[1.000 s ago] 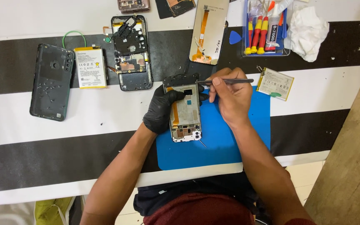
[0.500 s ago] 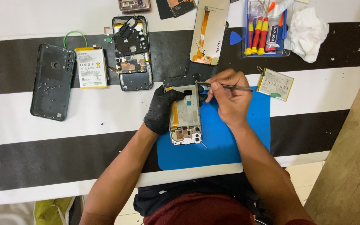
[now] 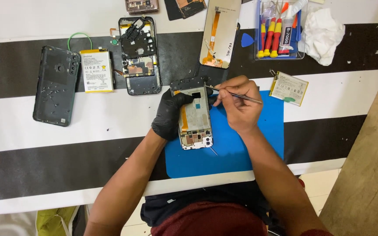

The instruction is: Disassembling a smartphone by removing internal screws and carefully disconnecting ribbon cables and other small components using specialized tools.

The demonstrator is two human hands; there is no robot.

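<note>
Working over a blue mat (image 3: 241, 153) on the striped worktop (image 3: 88, 118), the person has an opened phone (image 3: 194, 118) well stripped: its back is off and the battery bay is bare, with boards showing at the lower end. The left hand (image 3: 169, 116), in a black glove, has its fingers closed around the phone's left edge and steadies it on the mat. The right hand (image 3: 239, 105) pinches a thin metal tool (image 3: 237, 95) between its fingers, tip set at the phone's upper right corner. By the look of it the teardown is far along, and small parts at the top of the frame are what is left to handle.

Around it lie a dark back cover (image 3: 54, 85) at far left, a white battery (image 3: 96, 71) beside it, a second opened phone (image 3: 138, 56), and a screen panel (image 3: 219, 32) face down with its orange ribbon. A clear tray of screwdrivers (image 3: 278, 30) and a crumpled cloth (image 3: 322, 30) sit at upper right, another battery (image 3: 288, 88) just off the mat. Nothing lies between the hands and the phone.
</note>
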